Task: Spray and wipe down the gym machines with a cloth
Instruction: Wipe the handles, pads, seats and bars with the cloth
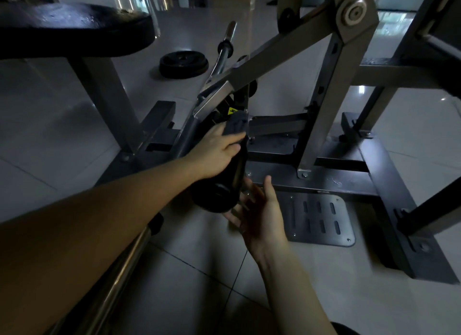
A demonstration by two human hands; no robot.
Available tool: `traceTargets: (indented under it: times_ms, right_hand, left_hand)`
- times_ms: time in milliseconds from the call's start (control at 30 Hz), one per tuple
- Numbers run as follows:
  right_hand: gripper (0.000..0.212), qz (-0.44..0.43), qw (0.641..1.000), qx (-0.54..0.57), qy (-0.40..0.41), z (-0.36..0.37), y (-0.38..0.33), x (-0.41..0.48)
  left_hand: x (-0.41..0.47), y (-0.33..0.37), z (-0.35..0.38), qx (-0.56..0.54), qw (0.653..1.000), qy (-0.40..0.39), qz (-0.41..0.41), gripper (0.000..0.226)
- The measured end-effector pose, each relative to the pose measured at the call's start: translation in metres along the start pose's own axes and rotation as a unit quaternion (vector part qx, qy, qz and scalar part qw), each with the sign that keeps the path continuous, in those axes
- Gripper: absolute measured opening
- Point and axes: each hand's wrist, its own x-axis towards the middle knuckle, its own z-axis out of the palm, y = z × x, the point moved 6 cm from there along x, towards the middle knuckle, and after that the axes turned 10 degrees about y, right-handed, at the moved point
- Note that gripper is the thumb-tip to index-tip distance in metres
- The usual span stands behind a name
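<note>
My left hand presses a dark grey cloth onto the upper end of a black foam roller pad of the gym machine. The fingers lie across the cloth and hold it to the pad. Just below the pad's lower end, my right hand is open, palm up, fingers spread, touching or nearly touching the pad. The machine's grey steel frame rises behind the pad, with a pivot bolt at the top. No spray bottle shows in this view.
A black padded seat stands at upper left on a grey post. A weight plate and a barbell lie on the tiled floor behind. A perforated metal foot plate lies right of my right hand. A chrome bar runs under my left arm.
</note>
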Motion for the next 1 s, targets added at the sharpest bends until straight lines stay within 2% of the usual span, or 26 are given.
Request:
traceTargets:
  times_ms: [167,233,267,300,367,467,533,600,733,900,1000]
  right_hand:
    - [0.057,-0.013,1.000,-0.012,-0.008,0.006,-0.004,-0.003]
    - [0.059,-0.020,0.999,-0.024,-0.020,0.006,-0.006,-0.006]
    - [0.061,-0.021,0.999,-0.029,-0.027,0.006,-0.007,-0.008]
    - [0.061,-0.022,0.999,-0.033,-0.032,0.006,-0.008,-0.008]
    - [0.061,-0.024,0.999,-0.032,-0.037,0.005,-0.009,-0.008]
    - [0.060,-0.029,0.998,-0.033,-0.040,0.006,-0.006,-0.006]
    - [0.057,-0.036,0.997,-0.047,-0.044,0.006,-0.005,-0.006]
    - [0.055,-0.041,0.996,-0.063,-0.046,0.008,-0.005,-0.006]
    - [0.057,-0.045,0.994,-0.080,-0.056,0.007,-0.007,-0.007]
    - [0.060,-0.035,0.993,-0.101,-0.058,0.007,-0.013,-0.008]
    - [0.060,-0.034,0.992,-0.099,-0.065,0.008,-0.012,-0.009]
  left_hand:
    - [-0.111,0.012,-0.021,0.084,0.988,-0.090,0.088,0.041]
    - [-0.123,0.012,-0.013,0.091,0.987,-0.072,0.110,0.045]
    - [-0.117,0.012,-0.007,0.097,0.989,-0.050,0.096,0.047]
    - [-0.104,0.012,-0.002,0.102,0.993,-0.026,0.059,0.048]
    - [-0.069,0.007,0.005,0.079,0.995,0.002,-0.068,0.053]
    - [-0.017,-0.013,0.009,0.018,0.975,-0.004,-0.221,0.067]
    - [0.003,-0.027,0.010,-0.017,0.959,-0.023,-0.283,0.075]
    - [0.013,-0.035,0.013,-0.042,0.951,-0.025,-0.306,0.083]
    - [-0.004,-0.023,0.010,-0.025,0.965,-0.018,-0.262,0.089]
    - [-0.071,0.011,0.007,0.117,0.984,-0.043,-0.124,0.086]
    - [-0.070,0.013,0.009,0.107,0.985,-0.046,-0.126,0.080]
